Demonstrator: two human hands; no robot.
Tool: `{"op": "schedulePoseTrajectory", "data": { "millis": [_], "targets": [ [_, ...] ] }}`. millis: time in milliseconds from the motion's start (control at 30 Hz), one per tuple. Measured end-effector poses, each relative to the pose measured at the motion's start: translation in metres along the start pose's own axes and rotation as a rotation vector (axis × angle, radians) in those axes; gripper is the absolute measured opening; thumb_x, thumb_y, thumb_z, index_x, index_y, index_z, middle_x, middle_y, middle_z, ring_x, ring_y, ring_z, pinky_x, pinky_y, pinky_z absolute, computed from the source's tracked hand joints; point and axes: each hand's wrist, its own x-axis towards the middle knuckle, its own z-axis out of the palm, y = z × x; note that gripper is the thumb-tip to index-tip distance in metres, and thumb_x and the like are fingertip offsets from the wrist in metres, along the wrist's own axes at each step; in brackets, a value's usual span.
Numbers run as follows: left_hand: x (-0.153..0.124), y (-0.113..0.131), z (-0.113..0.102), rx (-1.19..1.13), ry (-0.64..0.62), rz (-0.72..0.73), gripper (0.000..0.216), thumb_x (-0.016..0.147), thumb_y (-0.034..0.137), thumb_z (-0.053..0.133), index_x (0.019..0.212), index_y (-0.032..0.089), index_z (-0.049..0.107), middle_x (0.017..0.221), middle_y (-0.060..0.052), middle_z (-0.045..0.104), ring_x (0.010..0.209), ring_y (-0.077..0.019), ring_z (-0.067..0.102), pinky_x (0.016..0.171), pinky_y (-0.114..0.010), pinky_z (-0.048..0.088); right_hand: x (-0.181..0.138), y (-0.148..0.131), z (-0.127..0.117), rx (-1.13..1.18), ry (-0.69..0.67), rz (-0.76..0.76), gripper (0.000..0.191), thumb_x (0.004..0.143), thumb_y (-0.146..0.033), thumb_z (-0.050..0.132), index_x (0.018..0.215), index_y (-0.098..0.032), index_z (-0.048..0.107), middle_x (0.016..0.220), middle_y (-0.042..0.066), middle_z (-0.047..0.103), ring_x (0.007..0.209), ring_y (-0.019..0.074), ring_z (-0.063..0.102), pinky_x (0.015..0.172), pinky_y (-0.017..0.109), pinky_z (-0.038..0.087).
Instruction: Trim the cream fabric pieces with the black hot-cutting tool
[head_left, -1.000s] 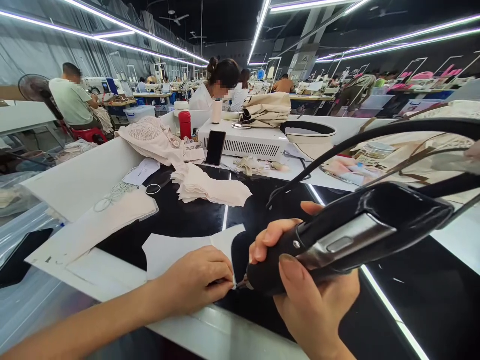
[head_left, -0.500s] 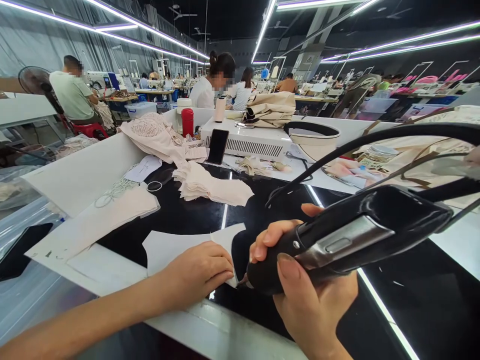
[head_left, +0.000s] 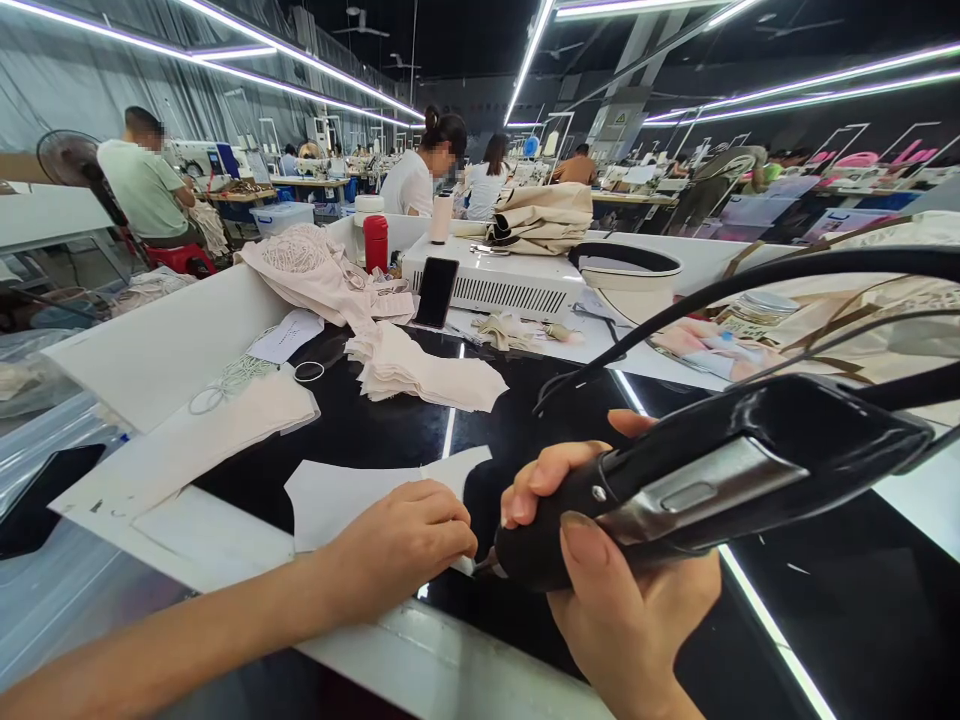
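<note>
I find right hand [head_left: 622, 610] clasping black tool [head_left: 712, 480], tip at white piece [head_left: 337, 495] pinned flat by left hand [head_left: 405, 545]; steady tracking needed.

The handheld cutting tool [head_left: 705, 480] has a glossy black plastic body with a brushed metal plate. The worktop [head_left: 525, 420] is glossy black. The cut fabric piece [head_left: 352, 495] looks matt, smooth cloth.

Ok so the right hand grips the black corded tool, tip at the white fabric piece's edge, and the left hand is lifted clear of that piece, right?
Not quite. In the head view the left hand is not lifted clear; it rests on the white fabric piece. The rest holds: the right hand grips the black corded tool, tip at the piece's edge.
</note>
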Motion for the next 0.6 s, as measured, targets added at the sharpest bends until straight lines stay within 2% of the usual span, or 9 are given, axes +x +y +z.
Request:
{"op": "schedulePoseTrajectory", "data": {
  "millis": [167, 367, 600],
  "targets": [
    [-0.006, -0.006, -0.001, 0.041, -0.049, 0.059, 0.021, 0.109, 0.007, 0.051, 0.109, 0.017, 0.069, 0.102, -0.006, 0.074, 0.094, -0.0186, 0.07, 0.09, -0.029, 0.055, 0.0, -0.001, 0.001, -0.041, -0.01, -0.008, 0.046, 0.094, -0.045, 0.08, 0.13, -0.034, 0.055, 0.082, -0.003, 0.064, 0.057, 0.0169, 0.063, 0.05, 0.032, 0.057],
    [-0.009, -0.013, -0.006, 0.064, -0.055, 0.183, 0.022, 0.112, 0.014, 0.049, 0.109, 0.016, 0.071, 0.104, -0.006, 0.077, 0.099, -0.0195, 0.071, 0.095, -0.03, 0.055, 0.0, -0.001, -0.001, -0.006, 0.0, 0.0, 0.047, 0.092, -0.043, 0.082, 0.131, -0.033, 0.056, 0.083, -0.002, 0.065, 0.059, 0.0168, 0.064, 0.053, 0.032, 0.058],
    [-0.01, -0.015, -0.006, 0.046, 0.004, 0.231, 0.022, 0.114, 0.018, 0.049, 0.108, 0.015, 0.071, 0.102, -0.007, 0.077, 0.098, -0.0192, 0.072, 0.093, -0.031, 0.056, 0.0, -0.002, 0.0, 0.051, 0.005, 0.008, 0.047, 0.091, -0.036, 0.083, 0.13, -0.032, 0.058, 0.083, -0.002, 0.066, 0.058, 0.0166, 0.064, 0.049, 0.03, 0.057]
  ]
}}
